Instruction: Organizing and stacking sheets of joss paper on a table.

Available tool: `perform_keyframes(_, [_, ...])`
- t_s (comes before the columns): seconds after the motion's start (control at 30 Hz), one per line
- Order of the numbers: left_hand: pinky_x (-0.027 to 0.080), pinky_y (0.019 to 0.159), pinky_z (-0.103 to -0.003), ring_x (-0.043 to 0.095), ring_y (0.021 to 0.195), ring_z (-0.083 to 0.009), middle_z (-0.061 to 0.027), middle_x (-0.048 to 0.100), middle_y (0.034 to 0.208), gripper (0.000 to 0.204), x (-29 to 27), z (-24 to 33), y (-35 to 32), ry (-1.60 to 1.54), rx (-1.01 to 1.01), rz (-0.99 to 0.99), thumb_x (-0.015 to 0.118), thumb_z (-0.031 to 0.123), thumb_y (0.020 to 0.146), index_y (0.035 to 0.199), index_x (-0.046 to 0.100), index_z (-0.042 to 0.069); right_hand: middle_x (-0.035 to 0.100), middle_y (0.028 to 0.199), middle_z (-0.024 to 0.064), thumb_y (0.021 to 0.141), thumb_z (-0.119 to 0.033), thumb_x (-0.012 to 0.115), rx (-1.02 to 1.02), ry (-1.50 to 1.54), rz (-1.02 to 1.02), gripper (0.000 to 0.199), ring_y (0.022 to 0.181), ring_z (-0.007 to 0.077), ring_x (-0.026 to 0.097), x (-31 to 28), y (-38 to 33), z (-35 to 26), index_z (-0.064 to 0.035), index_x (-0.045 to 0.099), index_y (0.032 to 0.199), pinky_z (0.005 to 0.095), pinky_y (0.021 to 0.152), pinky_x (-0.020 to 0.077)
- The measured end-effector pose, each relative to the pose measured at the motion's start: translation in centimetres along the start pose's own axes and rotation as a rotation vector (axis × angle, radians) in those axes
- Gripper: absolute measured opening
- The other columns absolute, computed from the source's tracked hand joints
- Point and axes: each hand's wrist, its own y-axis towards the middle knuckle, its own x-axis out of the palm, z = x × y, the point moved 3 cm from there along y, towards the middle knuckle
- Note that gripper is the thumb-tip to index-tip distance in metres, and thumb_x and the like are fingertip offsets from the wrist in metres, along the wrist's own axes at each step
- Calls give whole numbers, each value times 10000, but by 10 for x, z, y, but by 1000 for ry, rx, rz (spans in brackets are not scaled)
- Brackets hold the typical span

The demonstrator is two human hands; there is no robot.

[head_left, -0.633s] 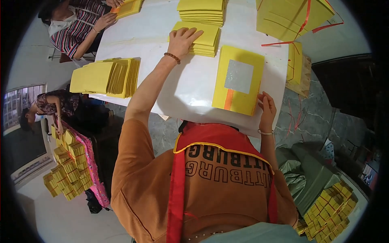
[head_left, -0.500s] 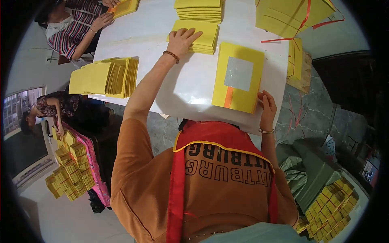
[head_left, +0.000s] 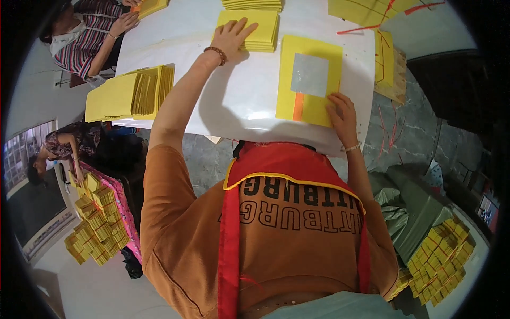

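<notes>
Left hand (head_left: 234,36) lies spread flat on one far stack of yellow sheets (head_left: 254,29), right hand (head_left: 342,114) flat, pinning one yellow sheet (head_left: 308,80) with silver square and orange strip, near right on white table (head_left: 234,101).

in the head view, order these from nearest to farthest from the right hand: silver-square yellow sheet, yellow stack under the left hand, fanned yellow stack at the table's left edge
From the right hand:
1. Silver-square yellow sheet, touched at its lower right corner.
2. Yellow stack under the left hand, up and to the left.
3. Fanned yellow stack, far across at the table's left edge.
</notes>
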Motion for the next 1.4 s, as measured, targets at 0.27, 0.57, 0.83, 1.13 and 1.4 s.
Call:
perform_keyframes(0.27, [338, 893, -480, 410, 1144, -301, -122, 420, 1290, 638, -29, 63, -25, -230, 78, 267, 564, 61, 669, 1277, 425, 195, 573, 1061, 91, 745, -97, 640, 18, 64, -19, 253, 976, 237, 541, 6, 0, 11, -59, 635, 995, 308, 793, 450])
perform_keyframes(0.57, [377, 829, -354, 468, 1002, -247, -89, 532, 1084, 506, -18, 162, -82, -281, 418, 200, 667, 334, 702, 1124, 542, 85, 563, 1062, 91, 780, -119, 615, 86, 175, -64, 229, 980, 229, 534, 4, 5, 13, -62, 640, 1001, 292, 818, 439])
perform_keyframes(0.83, [479, 723, -315, 546, 798, -209, -47, 581, 868, 225, -22, 160, -79, -461, 534, 228, 609, 205, 770, 969, 596, 100, 524, 1188, 106, 945, -314, 379, 339, 648, -142, 398, 1130, 214, 461, 3, 4, 26, -11, 600, 1077, 304, 993, 306])
perform_keyframes(1.13, [441, 817, -327, 513, 923, -224, -65, 559, 982, 361, -14, 159, -81, -495, 517, 222, 656, 243, 730, 1049, 579, 93, 236, 1438, 100, 950, -421, 232, 146, 503, -119, 524, 1356, 272, 90, 16, 16, 3, -80, 411, 1306, 379, 1093, 70])
perform_keyframes(1.4, [345, 897, -399, 425, 1078, -267, -85, 503, 1136, 485, -11, 161, -82, -452, 437, 88, 631, 371, 752, 1155, 532, 119, 257, 1429, 105, 943, -435, 217, 58, 341, -143, 511, 1356, 285, 86, 26, 22, 16, -139, 442, 1292, 427, 1086, 46])
